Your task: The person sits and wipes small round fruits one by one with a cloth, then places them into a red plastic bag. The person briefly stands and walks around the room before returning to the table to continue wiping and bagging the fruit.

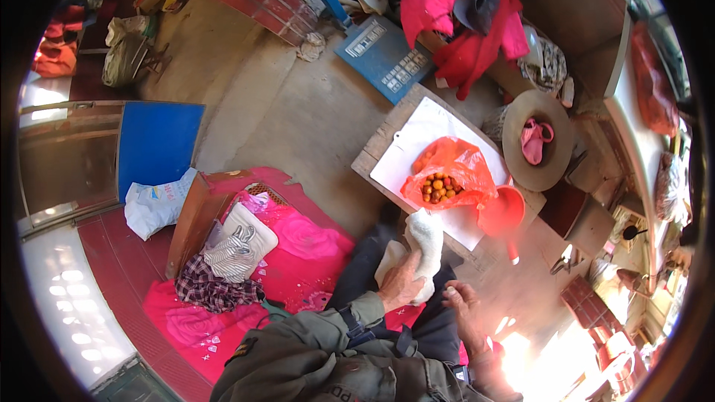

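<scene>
My left hand [401,281] is closed on a white cloth item [425,240], perhaps a sock or glove, which hangs over my lap. To its right, my right hand [463,304] is raised with bent fingers, and a small pale thing seems to be between thumb and fingertips; what it is cannot be told. In front of me, a red plastic bag [458,159] of small round orange and brown fruit [440,187] lies open on a white board [416,123]. A red plastic scoop or dipper [501,209] lies beside the bag, at the edge of the board.
Under the board is a low wooden table [374,151]. A blue platform scale [385,58] stands behind it, and a round bin [511,139] holding a pink item is at right. To the left lie a pink floral cover [313,234], a pillow [257,229] and a plaid cloth [212,290].
</scene>
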`<action>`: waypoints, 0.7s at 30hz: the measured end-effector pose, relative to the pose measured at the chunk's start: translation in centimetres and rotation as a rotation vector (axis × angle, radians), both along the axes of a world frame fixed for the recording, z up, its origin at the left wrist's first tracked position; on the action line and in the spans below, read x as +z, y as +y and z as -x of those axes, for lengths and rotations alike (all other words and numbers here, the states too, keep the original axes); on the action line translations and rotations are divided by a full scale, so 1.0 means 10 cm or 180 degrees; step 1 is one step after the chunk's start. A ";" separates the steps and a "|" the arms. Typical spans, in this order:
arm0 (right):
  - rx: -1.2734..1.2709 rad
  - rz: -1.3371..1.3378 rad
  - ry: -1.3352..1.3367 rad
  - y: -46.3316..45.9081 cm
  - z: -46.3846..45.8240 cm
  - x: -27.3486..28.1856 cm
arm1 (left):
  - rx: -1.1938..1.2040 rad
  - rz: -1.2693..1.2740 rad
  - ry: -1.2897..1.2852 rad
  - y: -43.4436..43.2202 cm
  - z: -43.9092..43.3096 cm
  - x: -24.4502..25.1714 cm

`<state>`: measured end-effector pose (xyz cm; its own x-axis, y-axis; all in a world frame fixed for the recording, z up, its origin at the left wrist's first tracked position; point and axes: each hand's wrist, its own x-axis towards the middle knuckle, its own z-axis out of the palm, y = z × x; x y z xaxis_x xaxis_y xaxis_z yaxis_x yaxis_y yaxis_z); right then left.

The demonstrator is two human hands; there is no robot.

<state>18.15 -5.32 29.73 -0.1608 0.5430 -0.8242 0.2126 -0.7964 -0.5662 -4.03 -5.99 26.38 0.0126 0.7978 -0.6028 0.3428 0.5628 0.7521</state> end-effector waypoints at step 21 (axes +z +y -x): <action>-0.1092 0.0382 0.2197 0.73 1.26 0.94 | 0.0889 -0.1011 -0.0010 -0.21 1.27 1.37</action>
